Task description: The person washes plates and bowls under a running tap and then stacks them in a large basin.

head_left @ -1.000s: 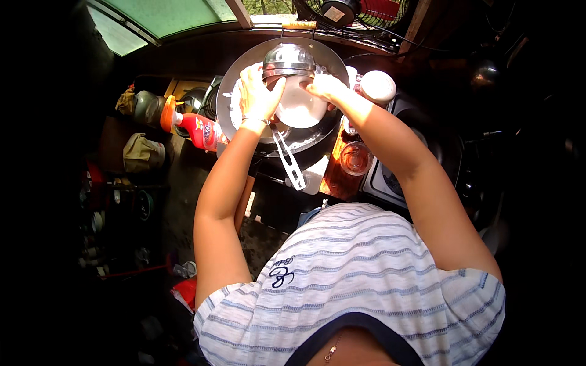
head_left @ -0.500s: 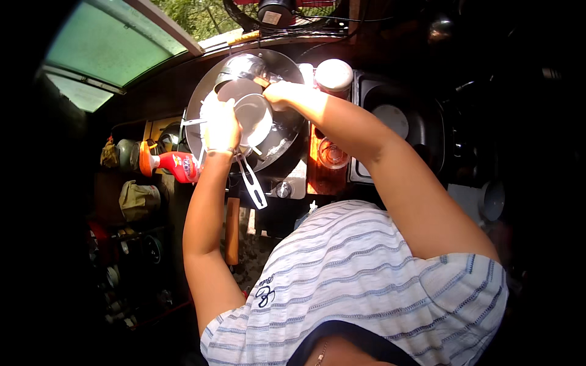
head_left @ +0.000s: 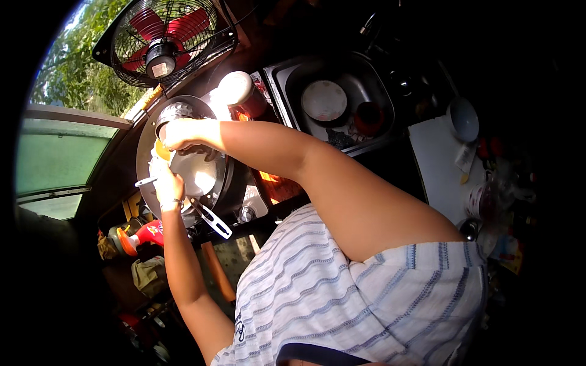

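Spray bottle [head_left: 146, 235], red with orange head, is beside the wok [head_left: 146, 139]. Left hand [head_left: 169, 186] at left edge of a pale pan [head_left: 195, 172], which lies over the wok; glare hides whether the fingers clamp or merely brace it. Pan's white handle [head_left: 213, 221] projects toward the torso; judged best to leave it unbumped by the left wrist. Right hand [head_left: 188, 134] curls beside a shiny metal pot [head_left: 174, 110]; cannot tell what it grips. Advice: steady the pan, use small right-hand movements, feel sunlit edges, keep the right forearm clear of the white-lidded jar [head_left: 236, 88].
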Demonstrator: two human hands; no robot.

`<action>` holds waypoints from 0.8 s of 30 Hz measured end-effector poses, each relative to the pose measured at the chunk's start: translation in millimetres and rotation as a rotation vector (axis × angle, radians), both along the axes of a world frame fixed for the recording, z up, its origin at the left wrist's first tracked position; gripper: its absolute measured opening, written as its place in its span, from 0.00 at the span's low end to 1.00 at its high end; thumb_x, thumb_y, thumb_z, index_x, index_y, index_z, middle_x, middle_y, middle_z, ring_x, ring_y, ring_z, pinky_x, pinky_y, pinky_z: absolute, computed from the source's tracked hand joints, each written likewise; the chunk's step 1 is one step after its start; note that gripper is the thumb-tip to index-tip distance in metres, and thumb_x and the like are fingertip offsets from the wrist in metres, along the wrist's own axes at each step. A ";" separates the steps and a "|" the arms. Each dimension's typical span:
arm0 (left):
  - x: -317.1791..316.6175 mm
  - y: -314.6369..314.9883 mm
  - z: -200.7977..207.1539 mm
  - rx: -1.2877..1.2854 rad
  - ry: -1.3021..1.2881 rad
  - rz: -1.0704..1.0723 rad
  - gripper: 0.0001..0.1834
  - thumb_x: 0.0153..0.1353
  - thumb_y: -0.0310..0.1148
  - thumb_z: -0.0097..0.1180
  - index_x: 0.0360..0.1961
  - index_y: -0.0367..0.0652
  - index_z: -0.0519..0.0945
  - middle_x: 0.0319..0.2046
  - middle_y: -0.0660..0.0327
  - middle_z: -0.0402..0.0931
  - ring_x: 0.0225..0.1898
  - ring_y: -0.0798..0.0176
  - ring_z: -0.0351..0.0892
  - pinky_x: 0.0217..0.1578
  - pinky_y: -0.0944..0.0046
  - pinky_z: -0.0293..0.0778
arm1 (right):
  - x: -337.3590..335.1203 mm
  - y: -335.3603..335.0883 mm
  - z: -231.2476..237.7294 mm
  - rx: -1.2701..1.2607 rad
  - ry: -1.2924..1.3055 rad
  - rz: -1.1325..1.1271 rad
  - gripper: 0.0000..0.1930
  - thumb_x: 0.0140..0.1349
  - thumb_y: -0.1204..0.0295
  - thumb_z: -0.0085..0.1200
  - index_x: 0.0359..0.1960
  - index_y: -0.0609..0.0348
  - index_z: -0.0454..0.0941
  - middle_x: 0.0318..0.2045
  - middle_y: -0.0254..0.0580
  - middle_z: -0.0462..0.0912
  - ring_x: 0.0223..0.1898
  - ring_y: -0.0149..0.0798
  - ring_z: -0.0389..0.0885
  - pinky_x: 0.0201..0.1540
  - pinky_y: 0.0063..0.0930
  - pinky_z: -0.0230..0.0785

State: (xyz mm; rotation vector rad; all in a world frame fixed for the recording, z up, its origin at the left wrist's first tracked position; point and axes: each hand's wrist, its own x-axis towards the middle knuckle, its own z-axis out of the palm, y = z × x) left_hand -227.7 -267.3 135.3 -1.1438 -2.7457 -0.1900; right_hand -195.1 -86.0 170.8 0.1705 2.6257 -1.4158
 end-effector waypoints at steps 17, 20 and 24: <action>21.2 -15.1 -7.4 0.476 -0.982 0.378 0.19 0.61 0.37 0.45 0.51 0.39 0.68 0.40 0.58 0.71 0.37 0.67 0.72 0.29 0.68 0.74 | 144.9 61.0 -2.6 0.074 0.496 0.175 0.11 0.53 0.69 0.47 0.36 0.59 0.75 0.32 0.46 0.78 0.35 0.47 0.77 0.38 0.34 0.68; 30.5 -38.7 6.5 0.524 -0.851 0.328 0.14 0.62 0.32 0.46 0.42 0.33 0.74 0.29 0.61 0.77 0.30 0.71 0.74 0.29 0.74 0.70 | 195.4 135.3 -56.2 -0.066 0.382 -0.182 0.08 0.52 0.70 0.47 0.30 0.60 0.75 0.27 0.44 0.78 0.32 0.44 0.77 0.33 0.32 0.67; 34.8 -58.0 8.8 0.615 -0.679 0.175 0.10 0.58 0.27 0.50 0.39 0.30 0.74 0.32 0.59 0.77 0.32 0.71 0.74 0.36 0.73 0.69 | 247.0 214.2 -222.1 0.503 -0.020 -0.456 0.17 0.47 0.62 0.58 0.37 0.58 0.75 0.37 0.47 0.76 0.40 0.49 0.75 0.42 0.37 0.67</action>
